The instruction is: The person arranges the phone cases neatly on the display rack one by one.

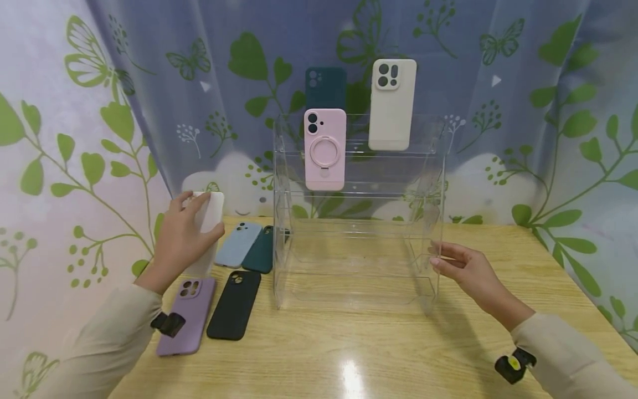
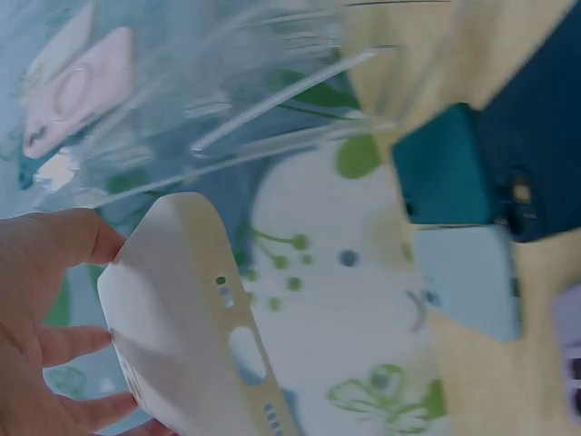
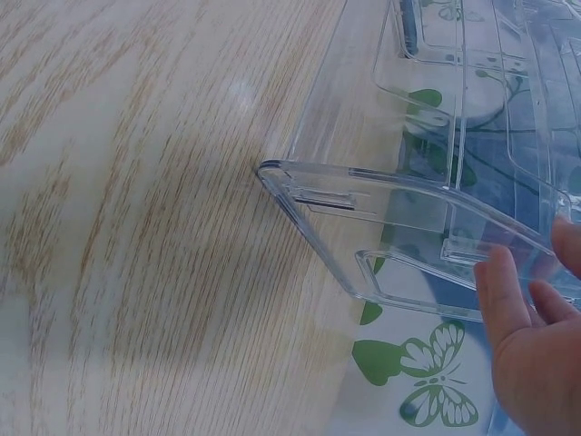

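My left hand (image 1: 186, 235) holds a white phone case (image 1: 213, 208) upright at the left, thumb on one edge and fingers on the other. In the left wrist view, cutouts show along the edge of the white case (image 2: 182, 300). My right hand (image 1: 466, 266) grips the right side edge of a clear tiered display stand (image 1: 356, 280) between thumb and fingers. On the stand's upper tiers lean a pink phone case (image 1: 325, 177) with a ring, a dark teal case (image 1: 326, 94) behind it, and a cream case (image 1: 391, 119) to the right.
Left of the stand, on the wooden table (image 1: 309, 354), lie a light blue case (image 1: 238, 246), a dark green case (image 1: 258, 252), a black case (image 1: 234, 310) and a purple case (image 1: 186, 321). A leaf-patterned curtain (image 1: 209, 111) hangs behind.
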A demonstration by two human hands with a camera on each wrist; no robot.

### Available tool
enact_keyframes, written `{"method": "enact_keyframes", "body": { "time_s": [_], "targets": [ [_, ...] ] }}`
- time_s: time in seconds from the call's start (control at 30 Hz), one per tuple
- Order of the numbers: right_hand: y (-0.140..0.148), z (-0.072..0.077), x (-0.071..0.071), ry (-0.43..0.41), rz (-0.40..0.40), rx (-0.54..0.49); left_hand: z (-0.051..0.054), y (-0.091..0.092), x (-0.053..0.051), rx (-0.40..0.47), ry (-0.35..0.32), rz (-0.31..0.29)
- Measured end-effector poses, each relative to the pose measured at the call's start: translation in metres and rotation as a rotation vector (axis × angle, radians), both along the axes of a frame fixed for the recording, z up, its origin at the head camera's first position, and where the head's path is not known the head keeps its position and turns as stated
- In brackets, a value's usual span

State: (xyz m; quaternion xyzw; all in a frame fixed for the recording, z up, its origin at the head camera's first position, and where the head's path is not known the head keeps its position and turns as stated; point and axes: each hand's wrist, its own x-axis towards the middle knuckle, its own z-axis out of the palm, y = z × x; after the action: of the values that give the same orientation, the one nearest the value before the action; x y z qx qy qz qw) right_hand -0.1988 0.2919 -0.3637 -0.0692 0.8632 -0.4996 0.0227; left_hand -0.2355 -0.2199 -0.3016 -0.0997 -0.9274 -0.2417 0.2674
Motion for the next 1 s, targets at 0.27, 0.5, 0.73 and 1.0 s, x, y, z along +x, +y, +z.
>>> {"method": "enact_keyframes", "body": {
  "time_s": [0.27, 0.5, 0.73, 1.0],
  "targets": [
    [0.000, 0.000, -0.002, 0.008, 0.004, 0.019, 0.038, 0.021, -0.004, 0.024, 0.028, -0.015],
    [0.000, -0.001, -0.001, 0.007, 0.004, 0.016, 0.066, 0.050, -0.010, 0.059, 0.056, -0.052],
    [0.000, -0.001, -0.001, 0.007, 0.014, 0.002, 0.090, 0.087, -0.013, 0.085, 0.119, -0.131],
    [0.001, -0.001, -0.001, 0.006, 0.013, -0.006, 0.111, 0.128, -0.014, 0.138, 0.168, -0.225]
  ]
}}
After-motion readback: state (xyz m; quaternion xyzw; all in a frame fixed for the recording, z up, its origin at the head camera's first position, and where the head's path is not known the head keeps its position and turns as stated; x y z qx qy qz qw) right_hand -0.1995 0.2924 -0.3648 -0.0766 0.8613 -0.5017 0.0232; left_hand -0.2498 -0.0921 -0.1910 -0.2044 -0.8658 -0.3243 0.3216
